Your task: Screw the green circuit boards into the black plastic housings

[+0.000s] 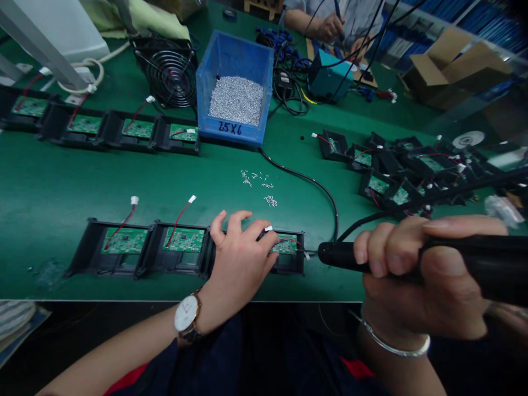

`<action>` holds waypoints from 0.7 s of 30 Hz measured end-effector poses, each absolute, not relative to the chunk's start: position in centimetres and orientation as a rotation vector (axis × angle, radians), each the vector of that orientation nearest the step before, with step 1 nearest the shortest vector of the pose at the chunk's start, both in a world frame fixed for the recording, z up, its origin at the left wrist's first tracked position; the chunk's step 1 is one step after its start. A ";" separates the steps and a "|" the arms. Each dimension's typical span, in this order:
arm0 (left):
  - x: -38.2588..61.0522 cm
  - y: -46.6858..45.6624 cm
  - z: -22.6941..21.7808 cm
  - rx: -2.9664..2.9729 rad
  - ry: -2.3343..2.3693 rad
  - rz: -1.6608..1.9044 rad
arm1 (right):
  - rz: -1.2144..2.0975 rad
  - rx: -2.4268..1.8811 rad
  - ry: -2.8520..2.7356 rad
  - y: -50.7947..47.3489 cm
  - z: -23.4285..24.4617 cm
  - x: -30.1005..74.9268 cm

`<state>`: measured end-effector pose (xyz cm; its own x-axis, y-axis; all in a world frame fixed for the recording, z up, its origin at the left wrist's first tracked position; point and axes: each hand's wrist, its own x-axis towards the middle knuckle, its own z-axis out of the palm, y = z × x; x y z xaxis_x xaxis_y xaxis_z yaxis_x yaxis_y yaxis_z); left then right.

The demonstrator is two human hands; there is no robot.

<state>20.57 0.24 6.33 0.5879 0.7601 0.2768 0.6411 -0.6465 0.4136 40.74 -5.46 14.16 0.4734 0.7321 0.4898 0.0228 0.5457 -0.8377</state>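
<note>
My right hand (416,269) is wrapped round a black electric screwdriver (340,254). Its thin bit points left and reaches the right edge of a green circuit board (285,245) in a black plastic housing (303,261). Over the row of housings lies my left hand (241,247), fingers spread, with fingertips at that board and its white connector (268,227). The palm hides part of the row. To its left, a second board (185,240) and a third board (126,240) sit in housings, red-and-black leads standing up.
Loose screws (270,201) lie beyond my left hand. A blue bin (235,135) full of screws stands behind them, beside a black fan (173,74). More housings form a row (140,127) at left and a pile (396,170) at right. A co-worker's hand (330,27) is at the back.
</note>
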 end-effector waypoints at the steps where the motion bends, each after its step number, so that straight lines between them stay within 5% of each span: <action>1: 20.6 0.2 6.3 2.545 1.147 0.638 | 0.513 -0.912 -0.999 -5.5 14.1 40.8; 21: 20.8 0.6 6.2 2.540 1.116 0.630 | 0.635 -1.004 -1.248 -7.4 14.0 40.0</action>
<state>20.79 0.64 6.16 0.6032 0.7497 0.2721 0.6204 -0.6554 0.4307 40.04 -7.39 14.00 0.2392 0.8503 0.4689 0.1219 0.4528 -0.8833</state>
